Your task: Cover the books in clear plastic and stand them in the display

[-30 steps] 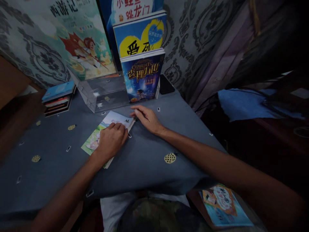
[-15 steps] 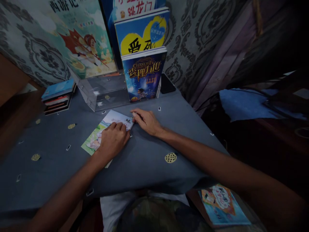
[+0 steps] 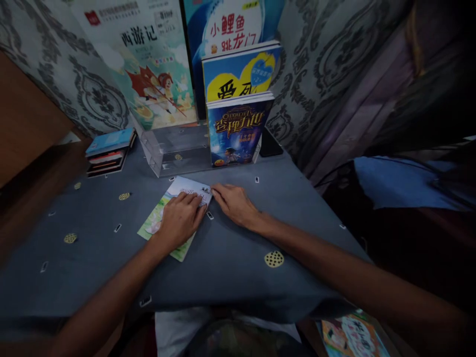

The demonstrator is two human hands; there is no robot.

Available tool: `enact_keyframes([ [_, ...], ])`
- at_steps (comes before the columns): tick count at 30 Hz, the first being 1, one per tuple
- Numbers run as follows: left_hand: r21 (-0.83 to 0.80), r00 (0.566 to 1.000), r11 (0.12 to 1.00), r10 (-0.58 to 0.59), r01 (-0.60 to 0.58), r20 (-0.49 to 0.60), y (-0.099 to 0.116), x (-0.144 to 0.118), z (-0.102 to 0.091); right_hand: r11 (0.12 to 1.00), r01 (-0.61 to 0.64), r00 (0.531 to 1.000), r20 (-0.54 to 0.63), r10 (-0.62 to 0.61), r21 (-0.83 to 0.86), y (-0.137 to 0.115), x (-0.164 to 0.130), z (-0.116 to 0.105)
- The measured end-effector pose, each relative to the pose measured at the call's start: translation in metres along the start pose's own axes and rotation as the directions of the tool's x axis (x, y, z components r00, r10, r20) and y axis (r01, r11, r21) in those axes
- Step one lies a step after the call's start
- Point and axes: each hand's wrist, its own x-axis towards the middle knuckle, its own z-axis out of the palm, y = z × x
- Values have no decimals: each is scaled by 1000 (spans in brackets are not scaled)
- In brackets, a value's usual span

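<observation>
Thin picture book (image 3: 185,187) flat on the grey-clothed table (image 3: 230,248), left hand (image 3: 180,220) pressing its cover, right hand (image 3: 235,204) open, fingertips at its right corner; apparent step: gripping that edge, which calls for a pinch.

Upright books (image 3: 238,129), clear stand (image 3: 174,148), book stack (image 3: 107,151)

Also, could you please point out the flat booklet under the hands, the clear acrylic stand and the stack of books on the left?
flat booklet (image 3: 184,187), head view, its white top part.
clear acrylic stand (image 3: 174,148), head view, its front panel.
stack of books (image 3: 108,141), head view, the blue top cover.
</observation>
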Motion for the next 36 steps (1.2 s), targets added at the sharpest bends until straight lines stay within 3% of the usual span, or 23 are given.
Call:
enact_keyframes([
  [11,-33,999,999,-35,34,-35,-22,7,12,980,136,991,-1,-137,148,32,52,18],
  [16,-35,999,999,-7,6,-36,-26,7,14,966,176,984,-16,-176,188,38,57,24],
  [21,-66,992,990,128,-127,-1,-27,1,5,956,233,972,-35,-231,178,38,51,26],
  [26,-167,930,936,336,-311,152,-22,-17,-18,949,255,967,-25,-255,188,40,50,24],
  [31,-107,921,941,337,-321,198,-12,-35,-29,948,266,964,-40,-263,175,43,51,26],
  [36,-72,922,929,369,-362,122,-9,-42,-24,954,269,963,-26,-268,129,40,47,26],
])
